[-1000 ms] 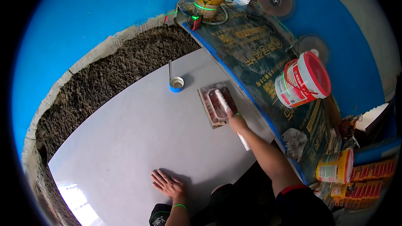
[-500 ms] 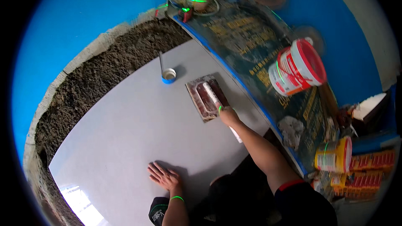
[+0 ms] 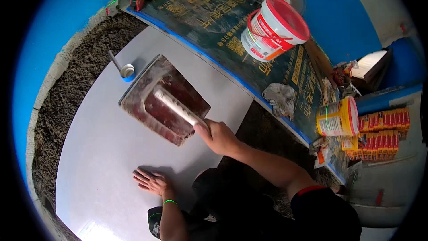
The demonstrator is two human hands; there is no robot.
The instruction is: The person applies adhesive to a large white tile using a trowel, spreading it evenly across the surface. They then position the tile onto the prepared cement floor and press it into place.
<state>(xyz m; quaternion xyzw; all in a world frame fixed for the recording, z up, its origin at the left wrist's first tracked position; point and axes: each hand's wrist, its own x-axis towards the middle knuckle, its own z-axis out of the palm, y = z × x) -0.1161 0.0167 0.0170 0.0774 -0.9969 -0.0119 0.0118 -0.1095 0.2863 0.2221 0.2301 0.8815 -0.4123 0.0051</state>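
Note:
My right hand (image 3: pixel 218 137) is closed around the whitish handle of a flat, rectangular dark-red paddle (image 3: pixel 187 96) caked with grey residue. The paddle looks raised and tilted above a large, glossy pale-grey tile (image 3: pixel 107 138). Lower down, my left hand (image 3: pixel 152 181) lies flat on the tile with its fingers stretched out, holding nothing. Just past the paddle's far left corner, a small round cup-like piece (image 3: pixel 127 72) with a blue side and a grey handle rests on the tile.
Rough dark mortar (image 3: pixel 67 93) borders the tile along a blue wall. A dark green covered board (image 3: pixel 200 18) bears a white-and-red bucket (image 3: pixel 272 29), a crumpled rag (image 3: pixel 280 99) and a red tool (image 3: pixel 138 2) emitting green light. A yellow bucket (image 3: pixel 335 117) stands near stacked orange boxes (image 3: pixel 379 136).
The paddle in my right hand has come up off the tile and looks larger and closer. My left hand stays flat on the tile. The whole view has shifted.

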